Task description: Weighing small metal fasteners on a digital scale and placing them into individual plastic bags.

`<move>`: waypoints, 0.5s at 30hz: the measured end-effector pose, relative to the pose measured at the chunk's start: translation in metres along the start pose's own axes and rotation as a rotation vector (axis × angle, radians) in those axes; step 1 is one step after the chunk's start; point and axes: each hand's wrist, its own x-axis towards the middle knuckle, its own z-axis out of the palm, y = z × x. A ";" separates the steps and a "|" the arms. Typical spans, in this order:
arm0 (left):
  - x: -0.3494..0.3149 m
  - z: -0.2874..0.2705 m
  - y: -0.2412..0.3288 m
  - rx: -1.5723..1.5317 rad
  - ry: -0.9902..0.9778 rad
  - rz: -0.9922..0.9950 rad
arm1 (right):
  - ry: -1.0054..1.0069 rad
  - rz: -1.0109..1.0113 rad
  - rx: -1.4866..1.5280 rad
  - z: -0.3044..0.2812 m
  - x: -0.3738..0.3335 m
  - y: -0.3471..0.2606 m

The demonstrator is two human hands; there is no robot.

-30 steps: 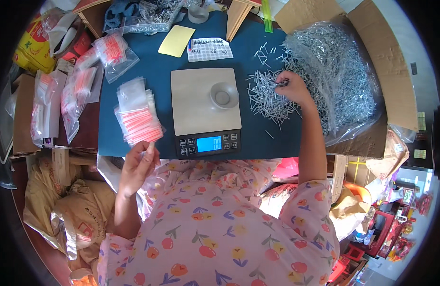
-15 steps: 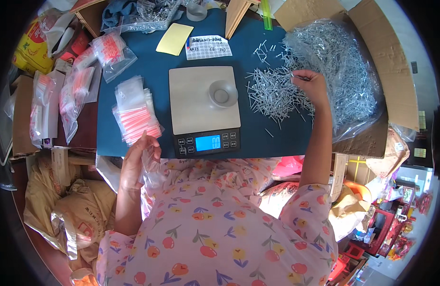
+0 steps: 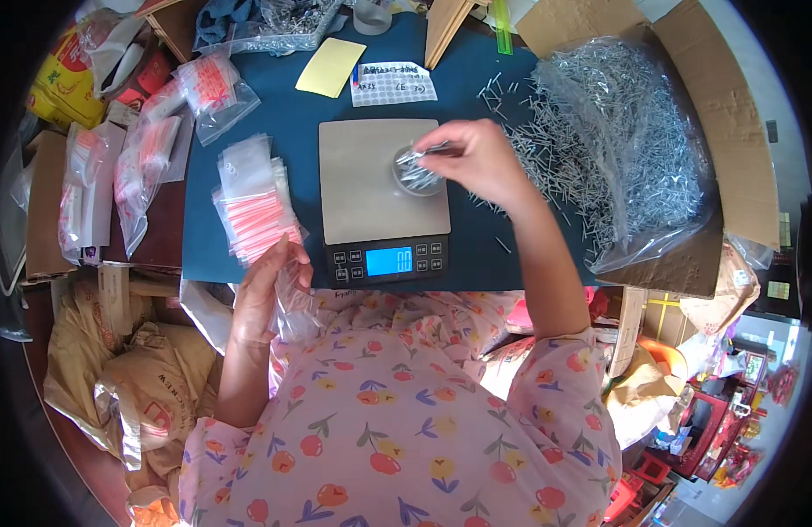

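Observation:
My right hand (image 3: pixel 485 158) pinches several silver screws over a small round cup (image 3: pixel 421 190) on the scale. Other screws lie in the cup, and my fingers partly cover its rim. The flat digital kitchen scale (image 3: pixel 362 211) has a lit blue display (image 3: pixel 389 261) at its near side. My left hand (image 3: pixel 279 268) is closed on a clear plastic bag (image 3: pixel 299 307) at the table's front edge. Touching or close to its fingertips is a stack of zip bags (image 3: pixel 258 220) with pink-red stripes. To the right spreads a loose pile of screws (image 3: pixel 547 162).
An open cardboard box (image 3: pixel 722 114) with a clear plastic liner full of screws (image 3: pixel 634 132) stands at the right. Behind the scale lie a yellow paper pad (image 3: pixel 330 67) and a sticker sheet (image 3: pixel 393 86). Filled plastic bags (image 3: pixel 214 92) sit at the left.
My right hand has moved left from the screw pile to the cup, bringing screws. The cup was empty and now has screws in it. My left hand has shifted slightly right with the bag.

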 end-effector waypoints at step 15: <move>0.006 -0.008 -0.002 -0.037 0.023 0.012 | 0.216 0.106 -0.440 -0.072 -0.053 0.065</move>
